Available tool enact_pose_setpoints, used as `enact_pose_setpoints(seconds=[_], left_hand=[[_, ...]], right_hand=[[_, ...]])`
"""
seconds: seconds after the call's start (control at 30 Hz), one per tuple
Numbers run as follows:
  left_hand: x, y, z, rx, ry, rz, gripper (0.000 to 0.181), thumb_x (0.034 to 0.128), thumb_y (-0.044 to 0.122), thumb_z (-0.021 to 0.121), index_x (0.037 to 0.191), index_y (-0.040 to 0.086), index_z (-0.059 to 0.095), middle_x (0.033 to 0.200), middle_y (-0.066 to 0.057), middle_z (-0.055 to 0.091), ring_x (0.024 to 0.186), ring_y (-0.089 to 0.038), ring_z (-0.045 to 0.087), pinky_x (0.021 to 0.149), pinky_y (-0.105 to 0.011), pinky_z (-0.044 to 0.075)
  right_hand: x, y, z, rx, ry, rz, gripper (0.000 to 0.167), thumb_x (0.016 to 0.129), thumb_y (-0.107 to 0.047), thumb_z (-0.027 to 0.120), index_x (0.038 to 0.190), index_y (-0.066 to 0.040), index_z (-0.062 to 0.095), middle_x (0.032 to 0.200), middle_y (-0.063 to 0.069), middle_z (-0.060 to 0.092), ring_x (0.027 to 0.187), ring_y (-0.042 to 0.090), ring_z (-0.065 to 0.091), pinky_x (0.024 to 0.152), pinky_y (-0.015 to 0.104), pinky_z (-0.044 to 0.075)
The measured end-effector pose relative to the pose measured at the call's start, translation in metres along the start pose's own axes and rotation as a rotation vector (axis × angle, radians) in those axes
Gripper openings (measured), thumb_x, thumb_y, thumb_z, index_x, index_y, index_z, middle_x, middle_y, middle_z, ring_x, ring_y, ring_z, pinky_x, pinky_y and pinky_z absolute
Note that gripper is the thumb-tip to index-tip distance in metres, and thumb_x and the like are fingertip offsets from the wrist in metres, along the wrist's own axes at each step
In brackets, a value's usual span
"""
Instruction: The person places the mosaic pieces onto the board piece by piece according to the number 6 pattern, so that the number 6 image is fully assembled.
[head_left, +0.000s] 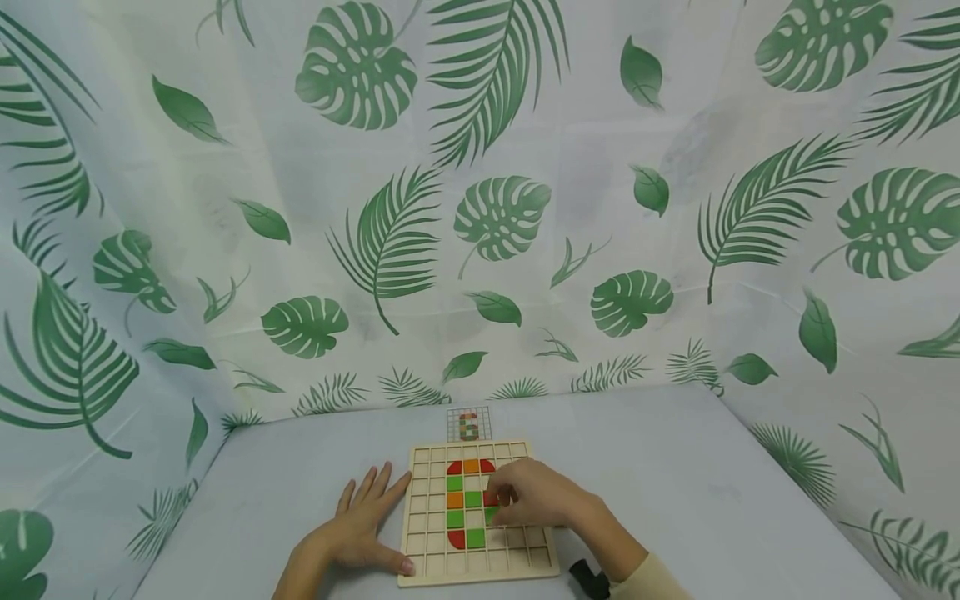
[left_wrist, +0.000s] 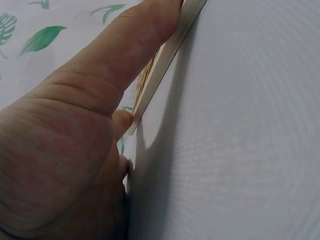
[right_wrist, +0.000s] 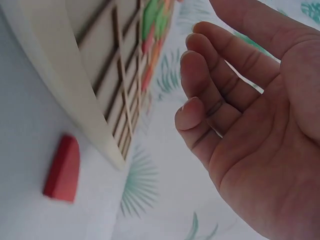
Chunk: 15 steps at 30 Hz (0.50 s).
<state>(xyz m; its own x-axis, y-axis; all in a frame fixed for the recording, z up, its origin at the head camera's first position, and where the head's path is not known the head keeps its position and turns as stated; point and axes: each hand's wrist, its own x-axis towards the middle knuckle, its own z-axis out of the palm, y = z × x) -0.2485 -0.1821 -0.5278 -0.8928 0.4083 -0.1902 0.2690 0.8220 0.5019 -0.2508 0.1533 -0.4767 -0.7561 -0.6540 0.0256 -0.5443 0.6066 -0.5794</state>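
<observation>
A wooden grid board (head_left: 427, 568) lies on the table, with red, orange and green tiles set in its squares. My left hand (head_left: 358, 527) is spread at its left side, the thumb touching the near left corner and the fingers along the edge. Over the right half of the board is my right hand (head_left: 536, 493), its fingertips near a green tile (head_left: 491, 515) and partly covering a red tile (head_left: 491, 498). In the right wrist view its fingers (right_wrist: 195, 70) curve loosely apart from the thumb, and I see nothing between them.
A small printed card (head_left: 468, 423) with a coloured grid pattern lies beyond the board. Beside the board's edge, a loose red piece (right_wrist: 64, 170) rests on the table. Some black object (head_left: 590, 579) is by the right wrist. Leaf-patterned cloth (head_left: 570, 350) stands behind the table.
</observation>
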Motion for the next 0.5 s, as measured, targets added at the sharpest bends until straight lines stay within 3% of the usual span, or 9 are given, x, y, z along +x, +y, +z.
enact_pose_setpoints(seconds=[0.2,0.5], left_hand=[[0.0,-0.001,-0.001,-0.014,0.0,0.001,0.139,0.0551,0.078,0.087,0.167,0.024,0.025,0.175,-0.02,0.004,0.161,-0.046,-0.005,0.123,-0.072,-0.01],[0.0,0.0,0.0,0.004,-0.001,-0.013,0.137,0.0565,0.078,0.087,0.167,0.027,0.024,0.176,-0.018,0.004,0.162,-0.044,-0.004,0.124,-0.072,-0.007]], right_hand=[[-0.011,0.004,-0.019,0.037,0.035,0.055,0.017,0.088,-0.021,0.085,0.1,-0.014,0.076,0.08,-0.013,0.065,0.073,0.003,0.056,0.064,0.022,0.05],[-0.023,0.015,-0.039,0.009,0.103,0.093,0.015,0.088,-0.02,0.084,0.099,-0.018,0.074,0.081,-0.01,0.065,0.072,0.006,0.057,0.06,0.024,0.05]])
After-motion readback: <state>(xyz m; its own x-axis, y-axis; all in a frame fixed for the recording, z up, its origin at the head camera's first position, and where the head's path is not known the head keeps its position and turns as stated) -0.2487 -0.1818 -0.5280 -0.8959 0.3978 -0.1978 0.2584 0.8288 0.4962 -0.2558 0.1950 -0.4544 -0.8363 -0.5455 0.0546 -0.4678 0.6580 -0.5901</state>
